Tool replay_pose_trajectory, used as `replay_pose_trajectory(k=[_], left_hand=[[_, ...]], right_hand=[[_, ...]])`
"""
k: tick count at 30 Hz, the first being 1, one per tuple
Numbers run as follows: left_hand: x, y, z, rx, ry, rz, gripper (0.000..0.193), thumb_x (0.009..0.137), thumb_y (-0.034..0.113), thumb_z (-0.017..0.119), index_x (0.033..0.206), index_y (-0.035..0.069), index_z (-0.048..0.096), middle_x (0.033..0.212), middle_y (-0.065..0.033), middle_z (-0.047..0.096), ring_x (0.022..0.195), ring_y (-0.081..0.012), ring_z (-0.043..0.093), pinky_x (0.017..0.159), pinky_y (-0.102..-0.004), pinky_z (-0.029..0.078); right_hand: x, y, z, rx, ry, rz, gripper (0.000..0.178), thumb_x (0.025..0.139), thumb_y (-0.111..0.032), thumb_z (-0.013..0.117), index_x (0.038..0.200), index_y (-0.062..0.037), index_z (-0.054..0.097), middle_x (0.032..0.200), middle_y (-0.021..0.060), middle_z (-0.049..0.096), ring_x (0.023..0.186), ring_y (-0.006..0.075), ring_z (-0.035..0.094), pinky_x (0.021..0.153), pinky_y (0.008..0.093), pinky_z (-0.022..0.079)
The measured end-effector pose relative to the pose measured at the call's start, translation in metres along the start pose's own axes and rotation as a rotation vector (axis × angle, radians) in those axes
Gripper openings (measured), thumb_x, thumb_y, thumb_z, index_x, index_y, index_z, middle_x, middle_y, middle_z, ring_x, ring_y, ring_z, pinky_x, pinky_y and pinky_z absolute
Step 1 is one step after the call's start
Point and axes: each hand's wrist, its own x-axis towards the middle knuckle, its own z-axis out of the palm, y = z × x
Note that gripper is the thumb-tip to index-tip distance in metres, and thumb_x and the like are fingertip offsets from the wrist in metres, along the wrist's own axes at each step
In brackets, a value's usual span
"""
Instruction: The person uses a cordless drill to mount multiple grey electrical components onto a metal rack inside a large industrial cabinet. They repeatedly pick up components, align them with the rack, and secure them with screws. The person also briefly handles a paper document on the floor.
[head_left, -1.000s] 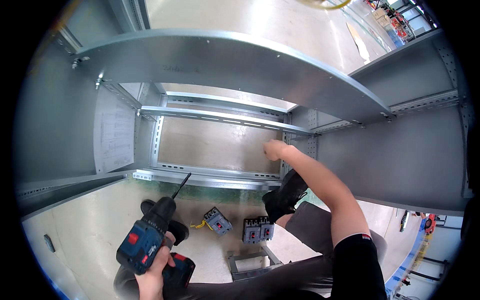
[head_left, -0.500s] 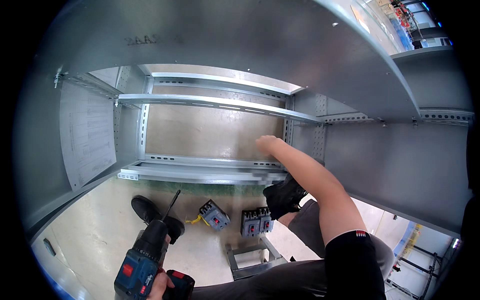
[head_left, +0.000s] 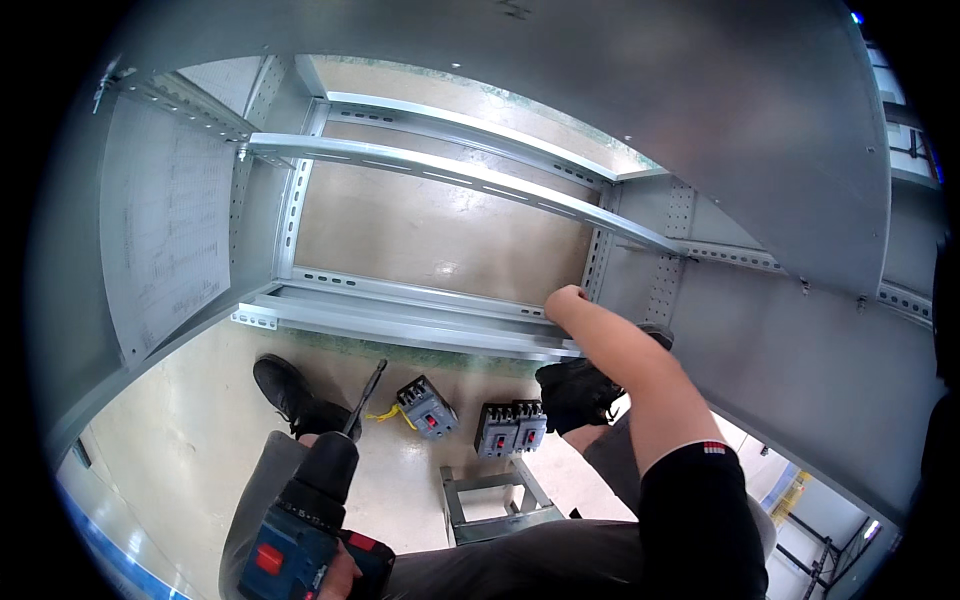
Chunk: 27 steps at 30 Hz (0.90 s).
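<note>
My left hand (head_left: 340,580) is at the bottom edge, mostly out of view, wrapped around the grip of a blue and black cordless drill (head_left: 305,510) whose bit (head_left: 365,392) points up and away. My right hand (head_left: 562,303) reaches forward with the arm outstretched and rests on the lower grey metal rail (head_left: 400,320) of an open cabinet frame, beside a perforated upright (head_left: 598,262). Its fingers are curled against the metal; nothing held is visible.
On the floor lie a single grey circuit breaker (head_left: 427,407) and a pair of breakers (head_left: 510,427) side by side. A small metal bracket stand (head_left: 495,500) sits between my legs. My black shoes (head_left: 290,395) (head_left: 580,392) flank them. A second crossbar (head_left: 450,175) spans higher up.
My view has tilted down and closer to the cabinet. The drill has sunk toward the bottom edge. My right hand stays on the lower rail.
</note>
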Motion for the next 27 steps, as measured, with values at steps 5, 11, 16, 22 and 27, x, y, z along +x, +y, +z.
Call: replay_pose_trajectory(k=[5,11,16,22,27], left_hand=[[-0.006,0.004,0.007,-0.030,-0.008,-0.043,0.032,0.080,0.009,0.064,0.110,-0.002,0.058,0.075,-0.0073,0.059,0.058,-0.0165,0.057,0.056,-0.0294,0.047],[0.006,0.028,0.010,-0.095,-0.012,-0.054,0.033,0.080,0.009,0.064,0.110,-0.002,0.058,0.076,-0.0073,0.059,0.060,-0.0165,0.057,0.056,-0.0293,0.047],[0.017,0.042,0.006,-0.160,-0.013,-0.077,0.033,0.081,0.010,0.065,0.111,-0.002,0.057,0.076,-0.0073,0.060,0.060,-0.0164,0.057,0.057,-0.0293,0.047],[0.022,0.050,0.000,-0.221,0.005,-0.103,0.033,0.081,0.011,0.065,0.111,-0.002,0.057,0.077,-0.0074,0.060,0.062,-0.0163,0.057,0.058,-0.0292,0.048],[0.024,0.054,-0.002,-0.249,0.004,-0.097,0.033,0.082,0.011,0.066,0.112,-0.002,0.057,0.078,-0.0074,0.060,0.063,-0.0163,0.057,0.058,-0.0291,0.048]], right_hand=[[0.021,-0.023,0.006,0.141,-0.036,0.187,0.028,0.089,-0.023,0.061,0.112,-0.0109,0.071,0.112,0.0112,0.068,0.095,0.0321,0.066,0.077,0.0510,0.051],[0.028,-0.010,0.016,0.091,0.097,0.231,0.028,0.089,-0.018,0.057,0.112,-0.0127,0.072,0.111,0.0065,0.070,0.093,0.0306,0.068,0.070,0.0528,0.053],[0.033,-0.016,0.024,-0.039,0.191,0.151,0.026,0.091,-0.020,0.055,0.108,-0.0140,0.074,0.110,0.0033,0.070,0.093,0.0268,0.069,0.057,0.0506,0.055],[0.020,-0.014,0.019,0.206,0.244,0.227,0.026,0.090,-0.018,0.055,0.107,-0.0136,0.074,0.111,0.0043,0.071,0.096,0.0251,0.070,0.062,0.0484,0.058],[0.014,-0.014,0.023,0.418,0.313,0.338,0.026,0.089,-0.018,0.056,0.107,-0.0145,0.074,0.110,0.0060,0.071,0.098,0.0265,0.070,0.069,0.0468,0.059]])
